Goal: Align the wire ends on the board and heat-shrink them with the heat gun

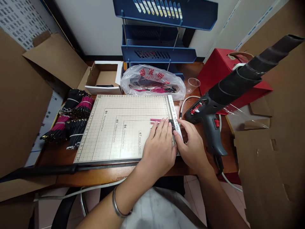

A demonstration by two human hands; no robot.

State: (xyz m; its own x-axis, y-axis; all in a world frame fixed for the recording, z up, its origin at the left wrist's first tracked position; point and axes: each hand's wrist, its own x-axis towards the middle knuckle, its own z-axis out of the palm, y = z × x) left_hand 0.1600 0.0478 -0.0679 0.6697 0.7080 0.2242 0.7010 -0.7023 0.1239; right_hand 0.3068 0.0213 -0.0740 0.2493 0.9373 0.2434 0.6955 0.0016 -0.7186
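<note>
A paper cutter (133, 106) with a printed grid lies in front of me, its white ruler strip (172, 106) along the right side. My left hand (159, 148) lies flat on a small row of pink and black wires (154, 120), fingers together and stretched out. The wires' pink ends show left of the fingertips, and their black ends reach the ruler. My right hand (192, 146) rests at the ruler's edge, thumb and forefinger apart beside the wire ends. Its other fingers are partly hidden.
Bundles of pink and black wires (77, 132) lie left of the cutter. Behind it are an open white box (118, 71), a plastic bag (128, 79) of wires and a blue rack (157, 52). A heat gun (211, 127) and a clear cup (193, 83) stand at right.
</note>
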